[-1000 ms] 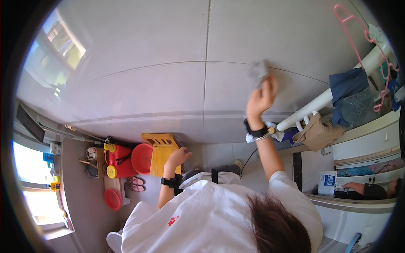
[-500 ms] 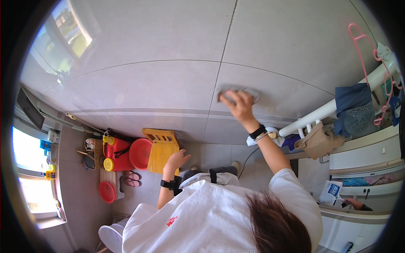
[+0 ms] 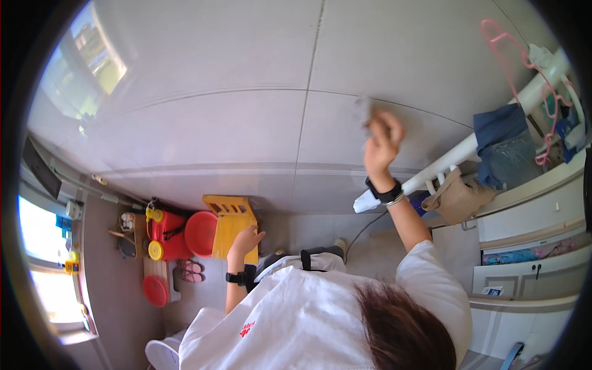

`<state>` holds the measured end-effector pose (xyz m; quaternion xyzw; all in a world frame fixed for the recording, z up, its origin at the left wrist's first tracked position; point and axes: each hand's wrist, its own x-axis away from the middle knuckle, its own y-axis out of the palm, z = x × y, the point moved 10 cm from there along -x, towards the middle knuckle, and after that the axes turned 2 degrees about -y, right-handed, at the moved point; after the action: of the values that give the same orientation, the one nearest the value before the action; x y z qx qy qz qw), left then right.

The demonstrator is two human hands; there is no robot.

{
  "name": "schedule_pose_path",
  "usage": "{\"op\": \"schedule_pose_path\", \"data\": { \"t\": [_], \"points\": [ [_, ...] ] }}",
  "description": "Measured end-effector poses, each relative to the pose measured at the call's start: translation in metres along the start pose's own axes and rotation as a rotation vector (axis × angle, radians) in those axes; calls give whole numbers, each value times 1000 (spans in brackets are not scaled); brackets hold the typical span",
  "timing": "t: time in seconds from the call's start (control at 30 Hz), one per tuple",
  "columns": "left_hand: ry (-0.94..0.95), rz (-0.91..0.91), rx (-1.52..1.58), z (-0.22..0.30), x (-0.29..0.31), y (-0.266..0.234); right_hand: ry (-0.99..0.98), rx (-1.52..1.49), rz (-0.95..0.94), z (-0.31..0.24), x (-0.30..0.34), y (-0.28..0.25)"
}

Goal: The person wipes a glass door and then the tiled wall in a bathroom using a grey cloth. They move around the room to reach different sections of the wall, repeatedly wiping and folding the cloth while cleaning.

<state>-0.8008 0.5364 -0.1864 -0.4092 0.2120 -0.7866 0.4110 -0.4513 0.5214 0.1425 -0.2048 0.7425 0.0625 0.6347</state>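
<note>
With its fingers closed, my right hand grips a greyish cloth against the large pale wall tiles. The cloth is blurred by motion and sits just below a grout line, right of a vertical one. My left hand is lowered in front of the yellow wooden chair, holding nothing, its fingers loosely apart. Whether it touches the chair I cannot tell. A black band circles my left wrist; a black band and a bracelet are on my right.
A red basin and a red container with yellow caps stand left of the chair. At right, a white pipe carries a blue cloth, a beige bag and pink hangers. A dark cable crosses the floor.
My right hand has moved up and to the right across the tiles with the cloth, which now points upward from the fingers. My left hand stays lowered by the chair. The view has shifted slightly.
</note>
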Motion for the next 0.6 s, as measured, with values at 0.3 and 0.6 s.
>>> {"op": "schedule_pose_path", "data": {
  "t": [0.3, 0.6],
  "points": [
    [-9, 6, -2, -1, 1, -5, -33, 123, 320, 19, -158, -71],
    [18, -98, -70, 11, -13, 12, -324, 246, -89, -25, -60, 25]
  ]
}}
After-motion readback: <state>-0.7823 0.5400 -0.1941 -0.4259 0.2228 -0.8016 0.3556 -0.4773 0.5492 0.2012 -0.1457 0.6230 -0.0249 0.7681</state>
